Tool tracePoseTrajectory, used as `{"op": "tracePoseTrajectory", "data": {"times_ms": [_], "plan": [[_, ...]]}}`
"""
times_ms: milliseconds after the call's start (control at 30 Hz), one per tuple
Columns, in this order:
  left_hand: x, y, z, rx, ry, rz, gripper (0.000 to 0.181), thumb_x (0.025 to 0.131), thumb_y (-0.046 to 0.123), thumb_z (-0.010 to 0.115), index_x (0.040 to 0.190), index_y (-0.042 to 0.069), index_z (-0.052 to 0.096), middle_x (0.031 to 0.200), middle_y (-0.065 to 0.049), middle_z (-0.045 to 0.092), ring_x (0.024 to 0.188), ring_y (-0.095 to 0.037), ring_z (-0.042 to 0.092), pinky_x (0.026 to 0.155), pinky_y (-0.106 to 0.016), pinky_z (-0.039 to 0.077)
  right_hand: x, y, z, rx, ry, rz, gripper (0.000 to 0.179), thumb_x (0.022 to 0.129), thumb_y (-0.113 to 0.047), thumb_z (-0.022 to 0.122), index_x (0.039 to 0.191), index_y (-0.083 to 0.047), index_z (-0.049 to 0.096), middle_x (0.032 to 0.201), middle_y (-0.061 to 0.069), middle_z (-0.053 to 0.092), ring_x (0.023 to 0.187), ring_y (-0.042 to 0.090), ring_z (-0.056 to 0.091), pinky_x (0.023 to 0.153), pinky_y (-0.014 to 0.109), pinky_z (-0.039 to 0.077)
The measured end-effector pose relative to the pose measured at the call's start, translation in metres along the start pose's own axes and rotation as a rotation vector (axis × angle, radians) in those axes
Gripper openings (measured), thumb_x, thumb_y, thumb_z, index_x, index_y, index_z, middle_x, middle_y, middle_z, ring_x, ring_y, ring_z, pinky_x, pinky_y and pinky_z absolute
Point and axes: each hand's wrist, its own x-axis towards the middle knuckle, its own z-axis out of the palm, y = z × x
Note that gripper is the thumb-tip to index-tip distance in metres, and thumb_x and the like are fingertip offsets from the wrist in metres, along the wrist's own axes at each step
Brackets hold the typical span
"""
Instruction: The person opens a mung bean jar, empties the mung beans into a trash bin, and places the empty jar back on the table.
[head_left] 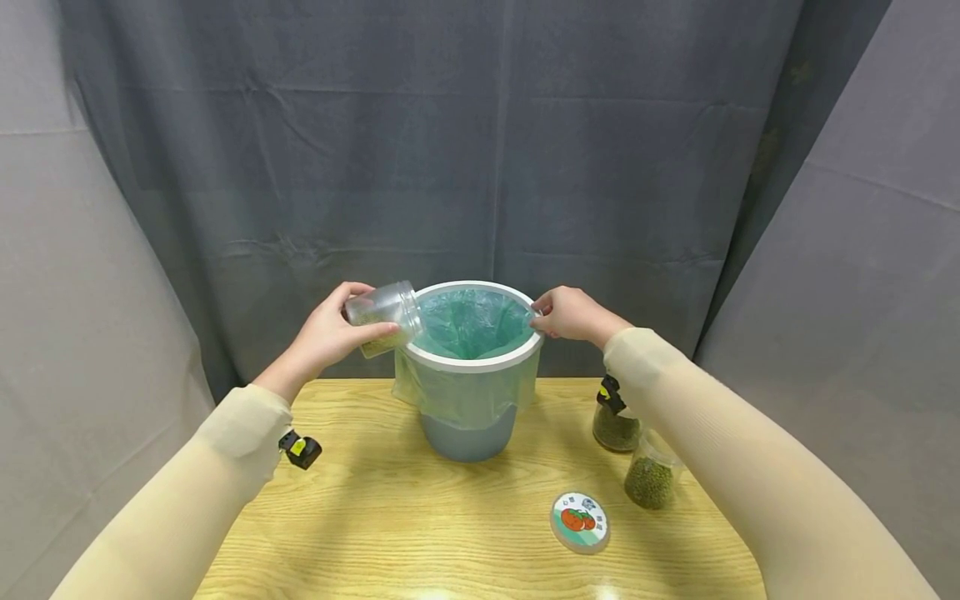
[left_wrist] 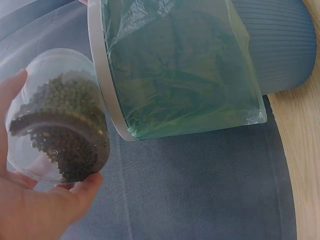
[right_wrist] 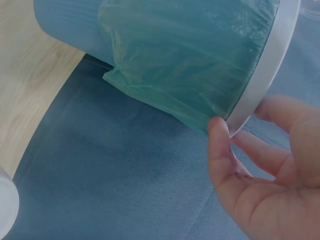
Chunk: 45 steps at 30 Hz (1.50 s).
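My left hand (head_left: 333, 333) grips a clear plastic jar (head_left: 386, 302), which is tipped on its side with its mouth towards the trash bin. Small green beans (left_wrist: 65, 120), which look like mung beans, lie along the jar's lower side. The grey trash bin (head_left: 468, 437) stands upright with a white rim (head_left: 480, 365). A green bin liner (head_left: 465, 396) covers its inside and folds down over the outside. On the bin's right, my right hand (head_left: 573, 314) pinches the rim, thumb and fingers on either side of it.
Two more jars of green beans, a rear one (head_left: 617, 431) and a nearer one (head_left: 651, 479), stand on the wooden table (head_left: 390, 525), partly behind my right sleeve. A round lid (head_left: 581, 533) with a tomato picture lies in front. Grey curtains (head_left: 375, 167) hang behind.
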Motion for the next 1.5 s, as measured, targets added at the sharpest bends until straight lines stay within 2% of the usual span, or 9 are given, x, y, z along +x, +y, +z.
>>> {"op": "tracePoseTrajectory", "data": {"times_ms": [200,467,733,1000,1300,1500], "plan": [[0.0006,-0.0009,-0.0001,0.009,0.008,0.014,0.077,0.085,0.043,0.084,0.146,0.016,0.047,0.142,-0.016,0.055,0.120,-0.033,0.057,0.096,-0.046,0.049,0.0001,0.0005,0.0001,-0.001,0.000,-0.003,0.048,0.098,-0.018,0.065,0.138,0.007,0.059,0.100,0.015,0.071,0.082,0.019,0.065,0.082,0.036,0.054],[0.0009,-0.0019,0.0004,0.014,0.014,0.020,0.077,0.084,0.045,0.084,0.146,0.017,0.047,0.149,-0.014,0.051,0.129,-0.034,0.052,0.104,-0.052,0.045,0.0010,0.0005,-0.0001,0.003,0.000,-0.008,0.048,0.098,-0.018,0.065,0.139,0.007,0.059,0.096,0.012,0.070,0.079,0.017,0.063,0.080,0.033,0.053],[0.0004,-0.0014,0.0020,-0.012,-0.027,0.022,0.079,0.088,0.044,0.080,0.151,0.015,0.041,0.158,-0.014,0.041,0.139,-0.036,0.045,0.111,-0.058,0.041,-0.0006,0.0022,-0.0007,0.007,-0.007,-0.003,0.048,0.099,-0.017,0.063,0.141,0.007,0.057,0.115,0.020,0.069,0.084,0.018,0.066,0.081,0.034,0.056],[0.0012,-0.0019,0.0057,-0.063,-0.050,0.011,0.080,0.092,0.038,0.077,0.153,0.011,0.034,0.160,-0.018,0.033,0.138,-0.038,0.043,0.109,-0.055,0.042,-0.0011,0.0017,-0.0002,0.009,-0.007,0.005,0.048,0.100,-0.017,0.062,0.141,0.006,0.056,0.111,0.018,0.069,0.083,0.018,0.065,0.081,0.034,0.055],[0.0003,-0.0005,0.0046,-0.083,-0.083,-0.001,0.077,0.095,0.032,0.072,0.155,0.013,0.028,0.163,-0.020,0.021,0.142,-0.040,0.037,0.111,-0.059,0.041,-0.0004,0.0020,-0.0002,0.012,-0.006,0.004,0.048,0.100,-0.017,0.062,0.141,0.007,0.057,0.106,0.015,0.069,0.081,0.017,0.063,0.079,0.032,0.053],[-0.0012,-0.0013,0.0043,-0.089,-0.090,0.015,0.075,0.095,0.028,0.069,0.154,0.013,0.025,0.162,-0.021,0.022,0.139,-0.040,0.038,0.109,-0.060,0.041,-0.0004,0.0029,0.0004,0.013,-0.006,0.004,0.048,0.101,-0.018,0.062,0.141,0.006,0.057,0.108,0.016,0.069,0.082,0.017,0.064,0.080,0.033,0.054]]}}
